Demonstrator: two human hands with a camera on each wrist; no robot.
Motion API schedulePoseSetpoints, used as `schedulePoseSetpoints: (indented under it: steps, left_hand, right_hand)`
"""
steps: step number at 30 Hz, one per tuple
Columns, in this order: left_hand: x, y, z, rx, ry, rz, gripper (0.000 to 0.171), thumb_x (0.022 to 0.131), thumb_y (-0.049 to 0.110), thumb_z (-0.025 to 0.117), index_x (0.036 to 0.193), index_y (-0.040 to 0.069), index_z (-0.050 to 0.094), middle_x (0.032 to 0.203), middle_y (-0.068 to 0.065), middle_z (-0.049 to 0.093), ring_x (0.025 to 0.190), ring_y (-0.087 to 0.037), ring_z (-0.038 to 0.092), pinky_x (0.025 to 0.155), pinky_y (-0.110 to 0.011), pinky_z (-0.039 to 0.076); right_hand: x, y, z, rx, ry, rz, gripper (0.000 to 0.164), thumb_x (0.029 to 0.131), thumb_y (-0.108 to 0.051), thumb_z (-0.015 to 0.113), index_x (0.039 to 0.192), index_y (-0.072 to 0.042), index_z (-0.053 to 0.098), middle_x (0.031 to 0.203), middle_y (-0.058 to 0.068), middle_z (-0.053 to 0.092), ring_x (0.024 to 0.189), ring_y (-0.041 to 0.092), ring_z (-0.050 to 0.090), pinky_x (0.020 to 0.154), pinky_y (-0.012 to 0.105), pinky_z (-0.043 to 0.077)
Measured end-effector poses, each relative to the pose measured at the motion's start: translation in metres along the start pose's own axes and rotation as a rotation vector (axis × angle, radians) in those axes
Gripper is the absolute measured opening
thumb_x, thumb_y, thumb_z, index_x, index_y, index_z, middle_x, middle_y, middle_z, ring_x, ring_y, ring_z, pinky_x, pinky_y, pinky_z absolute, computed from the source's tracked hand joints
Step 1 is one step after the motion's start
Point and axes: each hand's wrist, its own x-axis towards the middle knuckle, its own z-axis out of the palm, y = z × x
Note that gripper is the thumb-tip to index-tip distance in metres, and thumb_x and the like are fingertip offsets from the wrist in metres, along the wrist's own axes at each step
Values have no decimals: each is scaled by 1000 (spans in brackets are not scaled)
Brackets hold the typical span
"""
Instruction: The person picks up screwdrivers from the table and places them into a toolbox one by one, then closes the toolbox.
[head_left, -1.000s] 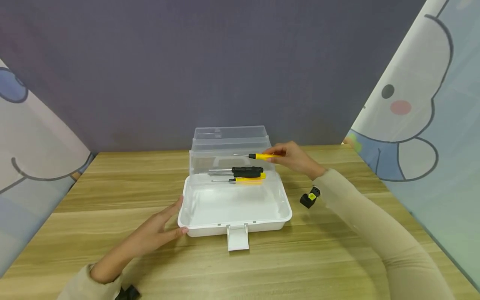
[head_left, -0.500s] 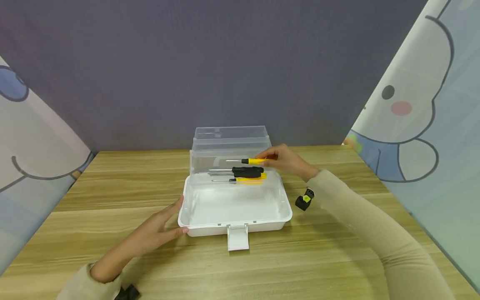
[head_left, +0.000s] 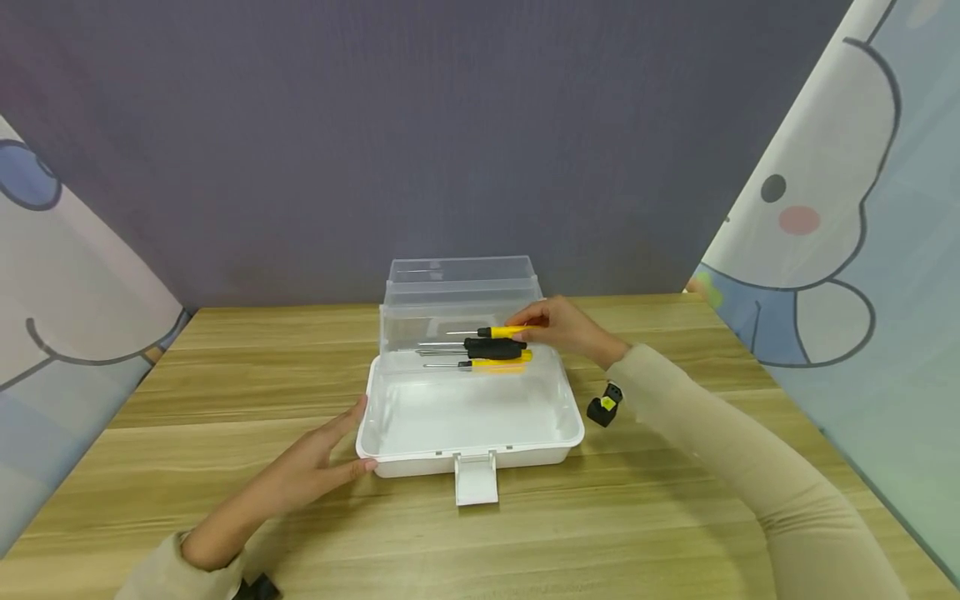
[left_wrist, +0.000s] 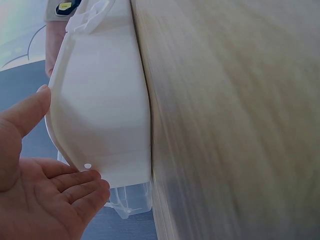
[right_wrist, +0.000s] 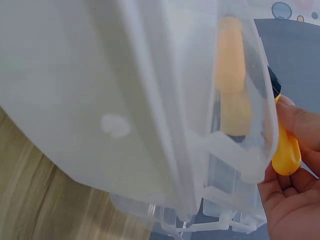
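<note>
A white toolbox (head_left: 465,412) sits on the wooden table, its clear lid raised at the back. My left hand (head_left: 303,468) touches its front left corner, thumb at the front wall and relaxed fingers along the side; the left wrist view shows the thumb and fingertips against the wall (left_wrist: 105,95). Over the back of the box, my right hand (head_left: 566,327) pinches a small yellow-and-black screwdriver (head_left: 501,332) by its handle, shaft pointing left. Just below it lie black-handled screwdrivers (head_left: 495,350) and a yellow-handled one (head_left: 487,363), in a clear tray in the box.
The box's white latch (head_left: 476,483) hangs down at the front. The raised clear lid (head_left: 459,292) stands behind the screwdrivers, near the dark back panel (head_left: 450,150). Wooden tabletop (head_left: 187,400) surrounds the box. A black wrist camera (head_left: 603,406) hangs under my right wrist.
My right hand has carried the screwdriver left and down, close to the other screwdrivers. My left hand stays at the box corner.
</note>
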Motion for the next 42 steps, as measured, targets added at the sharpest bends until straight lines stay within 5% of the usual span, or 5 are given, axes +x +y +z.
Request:
schedulePoseSetpoints:
  steps: [14, 22, 38, 42]
  left_hand:
    - [0, 0, 0, 2, 1, -2, 82, 90, 40, 62, 149, 1, 20, 150, -23, 24, 136, -42, 25, 106, -49, 23]
    - [-1, 0, 0, -26, 3, 12, 82, 90, 38, 63, 148, -2, 20, 150, -25, 22, 136, -43, 24, 104, -12, 13]
    - [0, 1, -1, -30, -6, -14, 83, 89, 40, 62, 148, -1, 19, 152, -22, 20, 137, -43, 22, 109, -42, 20]
    - [0, 1, -1, -34, -7, -15, 83, 89, 40, 62, 148, -1, 19, 152, -23, 21, 137, -43, 23, 109, -39, 20]
  right_hand:
    - [3, -1, 5, -10, -29, 9, 23, 84, -5, 70, 106, 0, 71, 104, 13, 69, 80, 11, 63, 68, 22, 51]
    - [3, -1, 7, 21, -46, 11, 22, 84, -2, 69, 105, 1, 70, 104, 15, 69, 82, 16, 65, 69, 21, 51]
    - [5, 0, 10, 14, -48, 16, 21, 85, 1, 66, 106, 0, 71, 106, 13, 69, 83, 15, 62, 68, 21, 51]
    - [6, 0, 10, 23, -56, 19, 20, 85, 0, 67, 105, -1, 71, 107, 13, 69, 80, 13, 60, 66, 20, 49]
